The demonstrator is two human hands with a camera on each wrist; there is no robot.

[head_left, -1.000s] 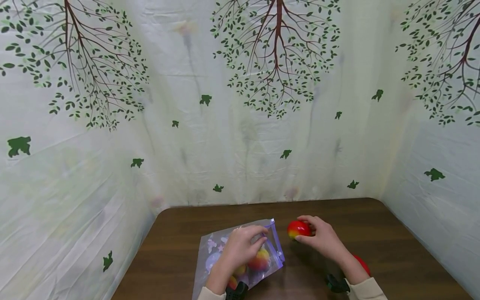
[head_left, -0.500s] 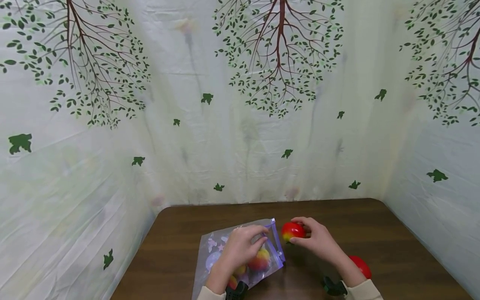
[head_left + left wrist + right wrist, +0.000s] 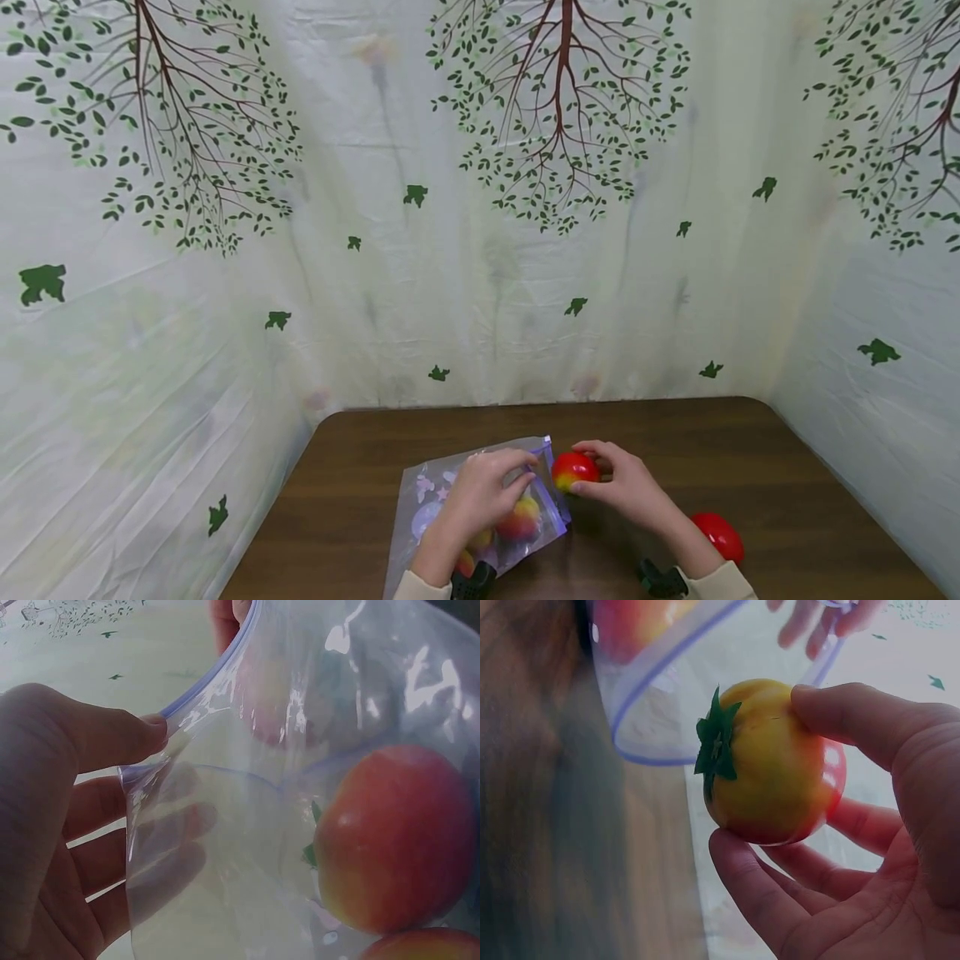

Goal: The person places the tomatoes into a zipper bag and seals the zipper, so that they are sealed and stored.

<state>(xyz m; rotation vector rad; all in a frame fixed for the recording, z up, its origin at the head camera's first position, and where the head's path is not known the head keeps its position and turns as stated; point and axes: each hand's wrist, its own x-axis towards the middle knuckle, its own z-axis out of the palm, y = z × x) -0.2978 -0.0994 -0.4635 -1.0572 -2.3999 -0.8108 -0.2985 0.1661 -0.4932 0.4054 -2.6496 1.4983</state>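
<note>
My right hand (image 3: pixel 626 489) holds a glossy red and yellow tomato (image 3: pixel 575 472) between thumb and fingers, at the mouth of a clear plastic zip bag (image 3: pixel 424 479). In the right wrist view the tomato's green leafy calyx (image 3: pixel 718 739) faces the bag's purple-edged opening. With thumb and fingers, my left hand (image 3: pixel 480 493) pinches the bag near its purple rim (image 3: pixel 206 679); its fingers show through the plastic in the left wrist view. Inside the bag lie several red-yellow fruits, one of them a tomato-like fruit (image 3: pixel 397 840) with a bit of green leaf.
Another red fruit (image 3: pixel 717 537) lies on the brown wooden table (image 3: pixel 810 517), right of my right forearm. Dark bands are worn on both wrists. A pale curtain (image 3: pixel 480 333) with printed trees and leaves hangs behind and beside the table.
My right hand has moved left and slightly nearer me, carrying the tomato up to the bag's mouth. The left hand and the bag have stayed in place.
</note>
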